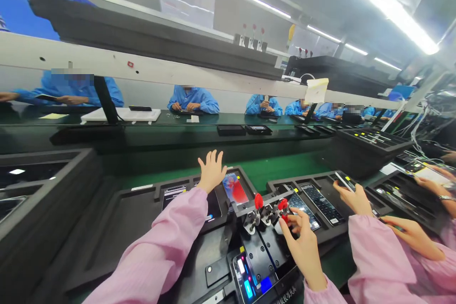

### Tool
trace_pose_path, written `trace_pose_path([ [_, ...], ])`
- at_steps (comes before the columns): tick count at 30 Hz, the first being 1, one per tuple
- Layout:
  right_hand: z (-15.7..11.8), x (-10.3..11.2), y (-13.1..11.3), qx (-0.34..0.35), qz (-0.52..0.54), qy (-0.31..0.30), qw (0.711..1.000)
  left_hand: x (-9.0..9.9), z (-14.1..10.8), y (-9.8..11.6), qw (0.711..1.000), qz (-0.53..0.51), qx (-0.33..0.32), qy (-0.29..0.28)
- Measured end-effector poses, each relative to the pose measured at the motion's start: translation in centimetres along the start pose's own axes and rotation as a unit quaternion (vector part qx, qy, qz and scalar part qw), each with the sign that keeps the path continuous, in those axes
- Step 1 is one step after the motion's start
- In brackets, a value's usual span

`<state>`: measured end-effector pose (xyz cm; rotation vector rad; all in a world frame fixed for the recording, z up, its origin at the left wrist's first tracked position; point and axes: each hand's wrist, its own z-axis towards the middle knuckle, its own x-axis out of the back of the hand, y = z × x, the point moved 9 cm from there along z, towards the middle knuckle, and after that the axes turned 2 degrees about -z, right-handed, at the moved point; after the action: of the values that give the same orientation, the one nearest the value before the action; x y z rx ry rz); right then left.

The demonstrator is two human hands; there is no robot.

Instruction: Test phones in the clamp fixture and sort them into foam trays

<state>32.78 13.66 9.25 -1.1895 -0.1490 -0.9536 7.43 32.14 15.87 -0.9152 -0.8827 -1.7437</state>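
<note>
My left hand is stretched out over the back of a black foam tray, fingers spread and holding nothing. In that tray, a phone with a red and blue screen lies just right of the hand. My right hand has thumb and fingers closed around the red-tipped handle of a toggle clamp on a black metal fixture. Another red-tipped clamp stands left of it. A phone with a lit, coloured screen sits in the fixture's front left.
A second foam tray with phones is at right, where a co-worker's hand holds a phone. Stacked foam trays rise at left. A shelf beam crosses ahead; people in blue sit beyond it.
</note>
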Motion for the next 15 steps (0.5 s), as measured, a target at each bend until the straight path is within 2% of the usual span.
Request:
trace_pose_path([
  [3,0.4,0.7,-1.3,0.009,0.022,0.016,1.0,7.5,-1.3,-0.7,0.999,-0.008,0.02,0.044],
  [5,0.6,2.5,-2.6,0.017,0.036,0.053,0.998,12.2,-4.2,-0.9,0.998,-0.015,0.017,0.055],
  [7,0.8,4.4,-4.1,0.034,0.054,0.085,0.994,15.4,-8.6,-0.9,0.997,-0.042,0.012,0.06],
  [8,0.9,5.2,-4.8,0.044,0.067,0.093,0.992,15.9,-11.1,-0.7,0.997,-0.058,0.013,0.046],
  [9,0.9,5.9,-5.4,0.052,0.084,0.1,0.99,15.2,-13.7,-0.3,0.997,-0.074,0.012,0.008],
  [10,0.7,6.4,-5.7,0.056,0.104,0.109,0.987,13.6,-16.3,0.1,0.994,-0.096,0.014,-0.05],
  [12,-0.2,7.1,-5.9,0.059,0.143,0.127,0.98,8.6,-21.2,1.9,0.97,-0.158,-0.003,-0.185],
  [13,-1.0,7.3,-5.7,0.059,0.158,0.133,0.977,6.1,-23.2,2.7,0.954,-0.187,0.002,-0.233],
  [15,-2.7,7.1,-5.0,0.059,0.171,0.132,0.975,1.9,-25.7,4.0,0.935,-0.242,0.014,-0.26],
])
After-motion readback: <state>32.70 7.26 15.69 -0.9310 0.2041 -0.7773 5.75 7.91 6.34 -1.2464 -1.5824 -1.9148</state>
